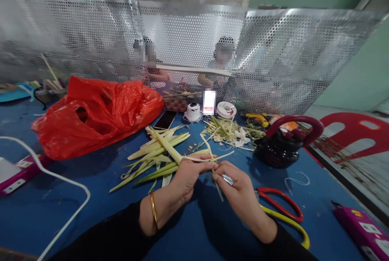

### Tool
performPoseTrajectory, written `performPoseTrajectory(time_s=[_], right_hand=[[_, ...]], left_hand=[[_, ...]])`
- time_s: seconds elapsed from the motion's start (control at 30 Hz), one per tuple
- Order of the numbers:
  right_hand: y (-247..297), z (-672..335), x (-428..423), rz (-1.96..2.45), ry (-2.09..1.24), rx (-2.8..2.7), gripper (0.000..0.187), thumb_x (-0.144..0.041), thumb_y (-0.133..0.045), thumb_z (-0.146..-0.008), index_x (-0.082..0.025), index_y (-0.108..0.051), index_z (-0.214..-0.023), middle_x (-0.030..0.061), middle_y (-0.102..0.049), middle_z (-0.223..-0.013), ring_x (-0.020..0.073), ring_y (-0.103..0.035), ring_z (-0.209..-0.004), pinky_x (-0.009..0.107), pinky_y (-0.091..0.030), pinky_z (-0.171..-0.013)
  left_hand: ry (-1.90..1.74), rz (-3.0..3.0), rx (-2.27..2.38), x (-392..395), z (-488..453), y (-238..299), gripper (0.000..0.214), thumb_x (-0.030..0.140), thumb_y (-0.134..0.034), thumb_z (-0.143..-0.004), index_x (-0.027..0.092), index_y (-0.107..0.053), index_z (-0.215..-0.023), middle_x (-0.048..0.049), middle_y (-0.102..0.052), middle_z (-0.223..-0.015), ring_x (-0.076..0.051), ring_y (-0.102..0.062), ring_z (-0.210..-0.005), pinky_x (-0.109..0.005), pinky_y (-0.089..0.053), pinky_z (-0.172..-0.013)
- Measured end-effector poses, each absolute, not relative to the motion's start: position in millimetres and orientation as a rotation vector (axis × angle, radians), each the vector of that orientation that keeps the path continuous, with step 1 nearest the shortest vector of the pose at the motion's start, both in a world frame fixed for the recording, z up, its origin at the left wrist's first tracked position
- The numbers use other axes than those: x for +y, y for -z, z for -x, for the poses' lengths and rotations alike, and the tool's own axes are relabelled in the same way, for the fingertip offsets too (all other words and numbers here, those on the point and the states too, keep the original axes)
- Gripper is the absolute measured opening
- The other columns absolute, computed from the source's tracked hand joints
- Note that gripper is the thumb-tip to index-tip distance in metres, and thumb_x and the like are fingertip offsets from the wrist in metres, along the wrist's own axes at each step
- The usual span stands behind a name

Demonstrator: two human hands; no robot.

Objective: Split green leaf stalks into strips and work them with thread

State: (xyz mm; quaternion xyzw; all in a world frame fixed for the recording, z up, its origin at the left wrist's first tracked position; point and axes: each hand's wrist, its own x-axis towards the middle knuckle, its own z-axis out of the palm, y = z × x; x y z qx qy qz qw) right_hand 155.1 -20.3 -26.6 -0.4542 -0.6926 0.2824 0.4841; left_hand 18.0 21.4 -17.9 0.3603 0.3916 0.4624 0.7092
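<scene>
My left hand, with a gold bangle at its wrist, is closed on pale green plant strips that cross at the fingertips. Close against it, my right hand pinches the same crossing, and a thin strip end hangs below the fingers. A metal blade shows under the right fingers. Scissors with one red and one yellow handle lie just behind that hand; I cannot tell whether the hand holds them. Beside my left hand spreads a pile of long green and cream leaf strips on the blue table.
A red plastic bag fills the back left. Behind the strips are a phone, white thread spool, tape roll and plant scraps. A black kettlebell stands right. A perforated metal screen closes the back; people sit beyond.
</scene>
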Motion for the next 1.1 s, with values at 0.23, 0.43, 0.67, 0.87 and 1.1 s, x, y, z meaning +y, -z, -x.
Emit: performPoseTrajectory(time_s=[0.23,0.43,0.67,0.87,1.1], right_hand=[[33.1,-158.6,-8.0,1.271,-0.912,-1.199,0.027,-0.046,-0.063,-0.080,-0.019,-0.063,-0.077,0.0013,-0.061,-0.070,0.0176,-0.057,-0.067,0.028,-0.046,-0.064],[29.1,-160.9,-5.7,1.243,-1.022,-1.097,0.026,-0.043,-0.071,-0.072,-0.017,-0.065,-0.070,0.0003,-0.062,-0.060,0.0167,-0.058,-0.061,0.029,-0.046,-0.063],[26.6,-160.5,-9.0,1.298,-0.980,-1.193,0.019,-0.035,-0.072,-0.068,-0.018,-0.066,-0.073,0.0002,-0.063,-0.062,0.0168,-0.058,-0.060,0.028,-0.046,-0.059],[25.3,-165.0,-10.6,1.317,-0.944,-1.225,0.020,-0.033,-0.070,-0.070,-0.018,-0.065,-0.081,-0.0001,-0.064,-0.063,0.0162,-0.058,-0.060,0.028,-0.046,-0.059],[18.0,-165.1,-12.2,1.304,-0.931,-1.225,0.019,-0.033,-0.070,-0.068,-0.018,-0.064,-0.079,-0.0013,-0.062,-0.060,0.0151,-0.057,-0.056,0.027,-0.046,-0.056]], left_hand=[[-0.965,-0.846,0.891,24.9,-15.6,17.9,0.031,0.017,-0.078,-0.059,0.014,-0.072,-0.089,-0.0032,-0.070,-0.073,-0.011,-0.062,-0.065,-0.020,-0.046,-0.065],[-0.881,-0.875,0.882,20.0,-17.1,13.5,0.029,0.023,-0.078,-0.060,0.012,-0.069,-0.086,-0.0006,-0.064,-0.063,-0.008,-0.055,-0.052,-0.020,-0.043,-0.055],[-0.919,-1.040,0.963,20.7,-18.3,20.9,0.031,0.036,-0.079,-0.060,0.012,-0.068,-0.077,-0.0004,-0.062,-0.064,-0.007,-0.049,-0.048,-0.020,-0.040,-0.049],[-0.912,-1.108,0.970,23.4,-18.7,20.5,0.027,0.038,-0.075,-0.065,0.013,-0.066,-0.070,0.0005,-0.057,-0.061,-0.007,-0.049,-0.047,-0.020,-0.040,-0.049],[-0.914,-1.080,0.966,24.1,-17.1,14.8,0.026,0.037,-0.076,-0.061,0.014,-0.067,-0.066,-0.0007,-0.058,-0.062,-0.007,-0.048,-0.047,-0.021,-0.042,-0.048]])
